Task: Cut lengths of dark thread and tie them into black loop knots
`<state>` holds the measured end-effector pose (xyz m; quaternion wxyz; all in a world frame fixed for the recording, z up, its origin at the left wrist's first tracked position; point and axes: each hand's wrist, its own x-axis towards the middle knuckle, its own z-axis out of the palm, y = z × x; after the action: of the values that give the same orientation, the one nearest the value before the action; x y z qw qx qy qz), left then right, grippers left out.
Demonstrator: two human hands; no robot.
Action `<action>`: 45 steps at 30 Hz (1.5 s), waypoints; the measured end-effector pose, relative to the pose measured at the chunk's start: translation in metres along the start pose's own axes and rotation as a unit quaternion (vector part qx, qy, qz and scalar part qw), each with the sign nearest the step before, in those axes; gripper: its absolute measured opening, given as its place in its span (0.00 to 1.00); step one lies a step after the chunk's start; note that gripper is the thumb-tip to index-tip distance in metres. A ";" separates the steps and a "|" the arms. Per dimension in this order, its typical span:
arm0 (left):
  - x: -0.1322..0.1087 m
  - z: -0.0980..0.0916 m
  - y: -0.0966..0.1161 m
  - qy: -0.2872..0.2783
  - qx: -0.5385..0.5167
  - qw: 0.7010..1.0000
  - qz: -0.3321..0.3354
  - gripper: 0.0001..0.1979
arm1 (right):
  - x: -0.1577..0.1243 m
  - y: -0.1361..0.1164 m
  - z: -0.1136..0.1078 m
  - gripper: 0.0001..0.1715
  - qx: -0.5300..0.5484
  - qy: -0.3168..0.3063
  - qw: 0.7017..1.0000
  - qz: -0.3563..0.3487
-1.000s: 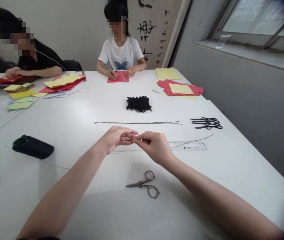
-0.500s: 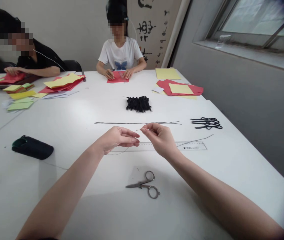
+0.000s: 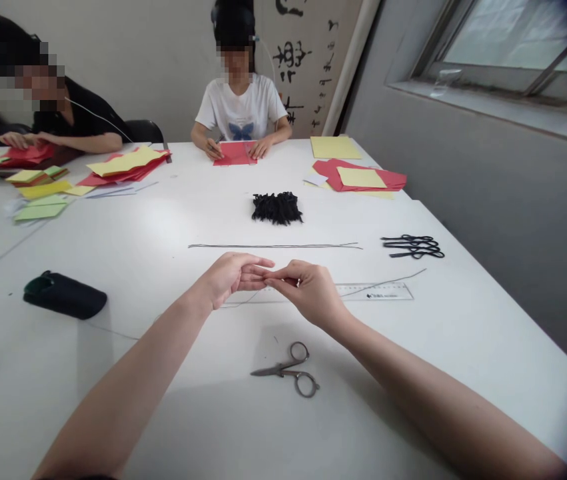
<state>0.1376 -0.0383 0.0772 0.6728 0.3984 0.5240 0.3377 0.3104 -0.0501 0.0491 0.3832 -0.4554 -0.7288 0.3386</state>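
Observation:
My left hand (image 3: 230,277) is above a clear ruler (image 3: 378,291), palm turned partly up and fingers stretched out to the right. Against its fingertips, my right hand (image 3: 308,283) pinches a thin dark thread between thumb and forefinger; the pinched bit barely shows. One stretch of thread (image 3: 403,276) lies across the ruler's right end, and another comes out below my left hand. From a dark spool (image 3: 66,295) at left, thread runs under my left forearm. Scissors (image 3: 288,370) lie slightly spread on the table, nearer to me than both hands.
Beyond my hands lie cut thread lengths (image 3: 273,246) and a black bundle of cords (image 3: 277,208). Looped black cords (image 3: 413,246) rest at right. Two people sit across the white table (image 3: 203,427), with red paper (image 3: 236,153) and stacked coloured sheets (image 3: 128,160) about them.
My right hand has moved left and slightly toward me, and its pinch now meets my left fingertips. My left fingers have straightened. The scissors and ruler have stayed put.

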 end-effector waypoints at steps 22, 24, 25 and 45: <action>-0.004 0.009 -0.004 0.021 0.114 0.986 0.120 0.10 | 0.005 -0.003 -0.005 0.12 0.185 0.062 0.977 0.089; -0.001 0.017 -0.011 0.089 0.051 0.978 0.180 0.10 | 0.004 -0.004 -0.003 0.13 0.275 0.101 0.948 0.123; 0.001 0.021 -0.016 0.115 0.017 0.972 0.203 0.10 | 0.003 -0.006 -0.002 0.13 0.319 0.111 0.931 0.138; 0.001 0.053 -0.039 0.114 -0.278 0.941 0.157 0.10 | -0.008 -0.020 0.006 0.11 0.379 0.138 0.898 0.174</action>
<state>0.1906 -0.0651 0.0492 0.6313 0.2314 0.4131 0.6142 0.2995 -0.0651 0.0610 0.5585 -0.4372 -0.3940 0.5846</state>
